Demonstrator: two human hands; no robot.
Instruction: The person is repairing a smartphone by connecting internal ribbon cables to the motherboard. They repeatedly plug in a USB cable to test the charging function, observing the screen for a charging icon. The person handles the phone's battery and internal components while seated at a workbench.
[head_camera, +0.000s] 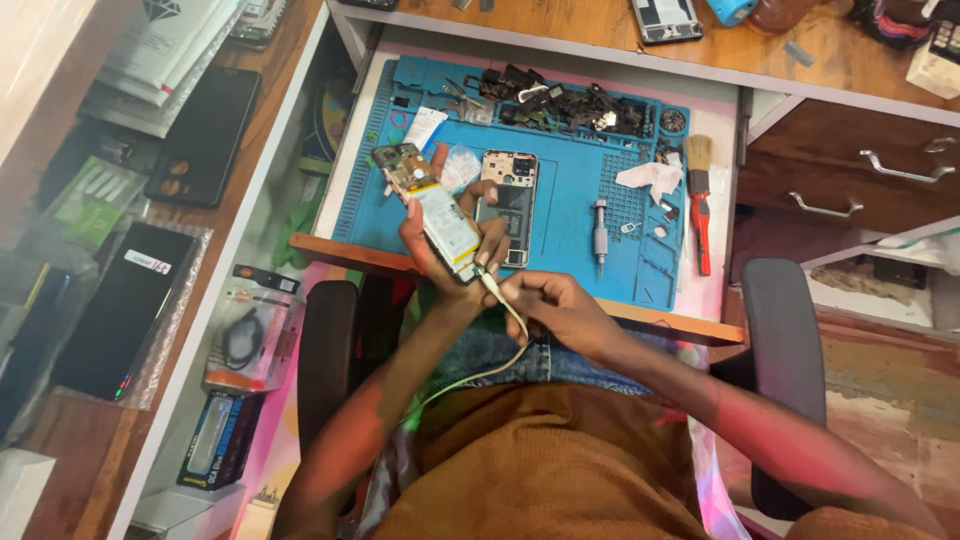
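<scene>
Right hand (548, 305): fingers pinched on a pale cable (505, 305), plug end at the bottom edge of an opened phone (428, 200). Left hand (455, 245): clamped round that phone, held tilted above the blue mat's (570, 215) near edge. On mat: second phone shell (510, 190), screwdriver (599, 228), brush (699, 195).

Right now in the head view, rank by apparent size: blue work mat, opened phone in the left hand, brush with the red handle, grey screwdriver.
1. blue work mat, clearly largest.
2. opened phone, though it is held nearer the camera.
3. brush.
4. grey screwdriver, smallest.
</scene>
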